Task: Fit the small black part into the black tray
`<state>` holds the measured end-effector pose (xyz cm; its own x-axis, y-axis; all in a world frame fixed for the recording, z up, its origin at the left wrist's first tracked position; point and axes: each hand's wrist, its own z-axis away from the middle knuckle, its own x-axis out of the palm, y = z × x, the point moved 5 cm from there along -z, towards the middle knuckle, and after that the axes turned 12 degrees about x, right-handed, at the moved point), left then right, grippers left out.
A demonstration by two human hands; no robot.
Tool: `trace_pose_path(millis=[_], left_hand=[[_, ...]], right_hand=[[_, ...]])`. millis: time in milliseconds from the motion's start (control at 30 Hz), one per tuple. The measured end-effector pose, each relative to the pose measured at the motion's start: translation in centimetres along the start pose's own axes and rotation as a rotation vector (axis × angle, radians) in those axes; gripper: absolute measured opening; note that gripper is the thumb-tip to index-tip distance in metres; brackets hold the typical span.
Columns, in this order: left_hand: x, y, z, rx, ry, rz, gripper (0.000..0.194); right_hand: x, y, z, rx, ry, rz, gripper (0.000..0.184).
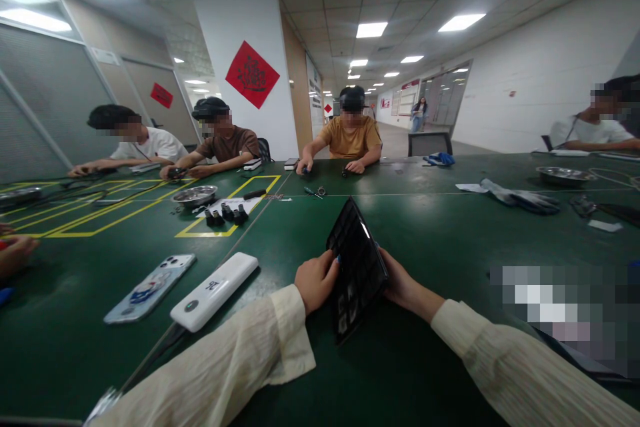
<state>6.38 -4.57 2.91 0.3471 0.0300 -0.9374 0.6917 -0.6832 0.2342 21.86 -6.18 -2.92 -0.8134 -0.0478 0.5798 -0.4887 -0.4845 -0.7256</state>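
Observation:
A thin black tablet-like panel [356, 267] with a glossy face is held up and tilted above the green table, in front of me. My left hand [316, 281] grips its left edge, the thumb lying over the face. Behind the right edge, my right hand [399, 280] supports the panel, most of its fingers hidden. A bit of blue shows at my left thumb; I cannot make out what it is. Left of my left forearm lie a white power bank [215, 292] with a cable and a phone [150, 288] in a patterned case.
Several black cylindrical parts [227, 214] stand near a metal bowl [195, 196] on the green table [280, 240]. Gloves [520, 197] and another metal bowl [565, 175] lie to the right. Several people sit around the table, one person [353, 137] directly opposite. A co-worker's hand [15, 253] shows at far left.

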Motion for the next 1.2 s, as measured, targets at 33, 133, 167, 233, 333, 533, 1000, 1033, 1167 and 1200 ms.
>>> trace_pose_path(millis=[33,133,167,233,333,533,1000,1033,1167,1200], left_hand=[[0.03,0.00,0.01,0.004,-0.002,-0.007,0.031],[0.08,-0.01,-0.01,0.008,-0.011,-0.019,0.028],[0.07,0.00,-0.03,0.009,-0.013,-0.017,0.028],[0.02,0.06,-0.08,0.010,-0.016,-0.005,0.030],[-0.05,0.09,-0.11,-0.004,-0.024,0.013,0.033],[0.09,0.00,0.00,0.020,-0.013,0.019,0.028],[0.07,-0.07,-0.03,0.015,-0.018,0.019,0.028],[0.13,-0.11,-0.06,0.015,-0.018,0.020,0.029],[0.28,-0.33,-0.10,-0.002,-0.011,0.046,0.036],[0.28,-0.34,-0.10,-0.001,-0.009,0.049,0.035]], right_hand=[[0.01,0.01,0.00,0.001,-0.002,-0.002,0.032],[0.09,-0.02,-0.02,-0.001,-0.011,-0.009,0.032],[0.11,-0.04,-0.03,-0.004,-0.014,-0.010,0.031],[0.19,-0.09,-0.05,-0.008,-0.027,-0.006,0.031],[0.21,-0.14,-0.03,-0.006,-0.041,-0.004,0.030],[-0.04,-0.07,-0.12,-0.003,-0.026,-0.014,0.030],[0.06,0.00,0.02,0.018,0.007,-0.026,0.032],[0.00,0.01,-0.06,0.013,0.012,-0.024,0.032],[-0.05,0.03,-0.22,-0.006,0.001,-0.010,0.031],[0.00,0.03,-0.21,-0.007,-0.005,-0.009,0.031]])
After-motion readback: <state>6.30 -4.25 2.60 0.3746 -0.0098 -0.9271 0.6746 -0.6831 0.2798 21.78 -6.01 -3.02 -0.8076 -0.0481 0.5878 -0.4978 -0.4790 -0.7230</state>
